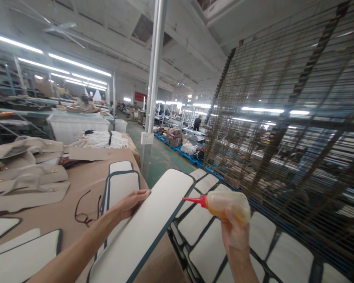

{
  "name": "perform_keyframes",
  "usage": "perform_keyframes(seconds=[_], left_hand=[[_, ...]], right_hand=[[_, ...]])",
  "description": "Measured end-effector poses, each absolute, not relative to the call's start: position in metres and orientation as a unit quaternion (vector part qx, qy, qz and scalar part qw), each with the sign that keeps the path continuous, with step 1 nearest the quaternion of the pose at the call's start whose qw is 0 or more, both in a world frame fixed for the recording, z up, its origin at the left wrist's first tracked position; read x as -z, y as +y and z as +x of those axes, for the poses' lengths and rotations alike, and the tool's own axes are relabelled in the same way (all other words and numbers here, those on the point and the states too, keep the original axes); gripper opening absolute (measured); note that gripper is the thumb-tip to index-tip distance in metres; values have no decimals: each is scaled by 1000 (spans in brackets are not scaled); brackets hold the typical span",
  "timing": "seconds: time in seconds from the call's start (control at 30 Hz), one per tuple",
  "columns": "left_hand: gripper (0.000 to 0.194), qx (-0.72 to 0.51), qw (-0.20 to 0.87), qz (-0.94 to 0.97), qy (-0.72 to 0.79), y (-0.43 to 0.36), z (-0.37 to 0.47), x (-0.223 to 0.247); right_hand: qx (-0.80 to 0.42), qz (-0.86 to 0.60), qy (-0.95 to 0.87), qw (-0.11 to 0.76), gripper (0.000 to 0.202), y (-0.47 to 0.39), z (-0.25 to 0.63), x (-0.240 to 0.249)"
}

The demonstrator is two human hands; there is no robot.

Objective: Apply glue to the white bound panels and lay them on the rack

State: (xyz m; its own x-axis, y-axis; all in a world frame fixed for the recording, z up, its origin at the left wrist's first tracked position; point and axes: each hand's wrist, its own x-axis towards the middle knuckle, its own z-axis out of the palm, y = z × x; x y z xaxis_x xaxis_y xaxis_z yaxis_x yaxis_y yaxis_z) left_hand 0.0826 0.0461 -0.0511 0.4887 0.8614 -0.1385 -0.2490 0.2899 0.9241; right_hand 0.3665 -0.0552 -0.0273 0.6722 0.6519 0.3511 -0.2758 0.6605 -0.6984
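My left hand (135, 202) grips the left edge of a long white panel (156, 208) with rounded corners and a dark border, holding it tilted above the table. In my right hand (235, 232) is a translucent squeeze bottle (228, 204) with yellowish liquid and a red nozzle (193, 200). The nozzle tip points left and lies at the panel's dark right edge; whether it touches, I cannot tell. Beneath the held panel, similar dark-edged panels (123, 181) lie on the brown table (76, 169).
Eyeglasses (87, 216) rest on the table, with beige bag pieces (26, 169) at left and a bundle of white strips (104, 139) behind. More white panels (289, 251) lie at right beside a tall wire rack (268, 118). A metal post (153, 78) stands ahead; people work farther back.
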Motion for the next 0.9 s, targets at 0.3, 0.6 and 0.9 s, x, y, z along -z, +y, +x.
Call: perform_keyframes(seconds=[0.3,0.6,0.9], left_hand=[[32,-386,736,436,345,54,85,54],[31,-381,732,426,371,62,88,55],[27,-389,719,414,400,66,93,47]], right_hand=[[-291,-308,-300,855,39,-55,359,32],[-312,-316,-303,843,39,-59,356,38],[-304,-347,-332,822,38,-63,353,39]])
